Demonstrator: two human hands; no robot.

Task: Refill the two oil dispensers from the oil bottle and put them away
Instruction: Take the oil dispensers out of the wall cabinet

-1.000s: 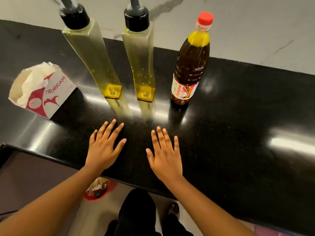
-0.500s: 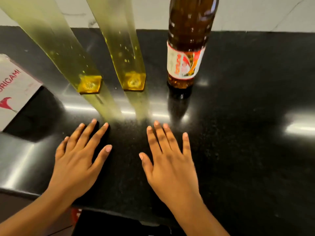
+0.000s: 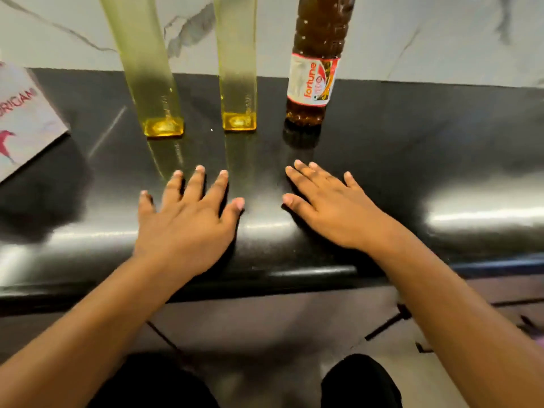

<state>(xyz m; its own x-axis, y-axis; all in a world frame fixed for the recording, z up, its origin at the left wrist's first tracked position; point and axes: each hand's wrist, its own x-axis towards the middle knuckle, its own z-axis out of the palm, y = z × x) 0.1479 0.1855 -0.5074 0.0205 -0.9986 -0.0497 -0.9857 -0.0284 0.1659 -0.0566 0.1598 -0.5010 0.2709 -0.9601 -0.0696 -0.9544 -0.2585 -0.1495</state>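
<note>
1. Both hands, left [image 3: 185, 228] and right [image 3: 338, 207], lie flat and spread on the counter [image 3: 412, 160], holding nothing.
2. Two dispensers [image 3: 153, 83] [image 3: 238, 78] and the bottle [image 3: 315, 81] stand upper centre, untouched.
3. Risk, probably: tall skinny dispensers tip easily, so a careless reach knocks one over.
</note>
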